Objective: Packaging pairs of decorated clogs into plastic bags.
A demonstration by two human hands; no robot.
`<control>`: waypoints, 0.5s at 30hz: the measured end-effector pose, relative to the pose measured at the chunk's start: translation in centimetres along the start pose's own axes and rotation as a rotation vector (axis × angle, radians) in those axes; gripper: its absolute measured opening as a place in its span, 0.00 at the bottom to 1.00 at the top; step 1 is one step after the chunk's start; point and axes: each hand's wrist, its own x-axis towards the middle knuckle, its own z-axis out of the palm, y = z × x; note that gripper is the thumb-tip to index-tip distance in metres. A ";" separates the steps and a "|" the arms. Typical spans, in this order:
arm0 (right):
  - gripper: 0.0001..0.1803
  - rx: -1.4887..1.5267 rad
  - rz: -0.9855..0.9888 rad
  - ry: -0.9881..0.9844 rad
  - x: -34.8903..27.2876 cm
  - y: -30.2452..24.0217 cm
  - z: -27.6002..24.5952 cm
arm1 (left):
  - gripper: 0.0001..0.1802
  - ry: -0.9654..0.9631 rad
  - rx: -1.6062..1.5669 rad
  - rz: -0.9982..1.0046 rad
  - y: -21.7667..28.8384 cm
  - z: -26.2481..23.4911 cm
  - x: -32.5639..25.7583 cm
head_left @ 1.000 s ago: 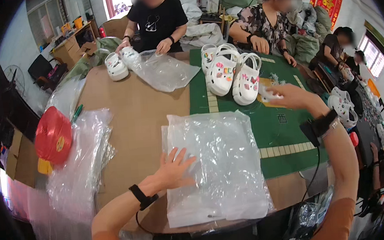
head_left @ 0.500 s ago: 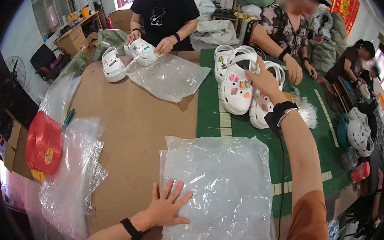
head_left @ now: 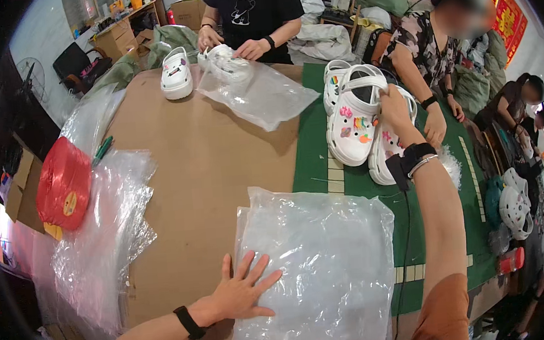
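Note:
My left hand (head_left: 246,293) lies flat with spread fingers on a stack of clear plastic bags (head_left: 330,261) in front of me. My right hand (head_left: 397,112) reaches far forward and grips a white clog (head_left: 352,128) by its right side, near the raised heel strap; some fingers are hidden behind the shoe. Colourful charms dot its top. Under and beside my wrist sits a second white clog (head_left: 383,161), partly covered. Another white clog (head_left: 334,88) stands behind them on the green mat (head_left: 312,147).
Across the table, a person in black slides a white clog (head_left: 228,65) into a clear bag (head_left: 260,100); another clog (head_left: 176,75) stands beside it. A red roll (head_left: 64,186) and loose plastic bags (head_left: 107,228) lie at left. A co-worker's hand (head_left: 434,125) rests near mine at right.
My right hand has closed from a looser touch onto the clog's side near the strap. The person opposite has the clog further inside the bag. My left hand stays on the bags.

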 end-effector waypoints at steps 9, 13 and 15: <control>0.13 0.436 -0.329 -0.095 -4.7 -5.1 -8.7 | 0.47 0.062 -0.011 0.024 -0.2 0.7 -0.3; 0.16 0.243 -0.901 -0.227 -11.8 -12.2 -13.1 | 0.44 0.154 -0.356 -0.057 -0.6 -1.9 -1.1; 0.18 0.130 -1.087 -0.363 -15.7 -14.9 -13.8 | 0.43 0.329 -0.691 -0.103 -0.7 -3.7 -2.2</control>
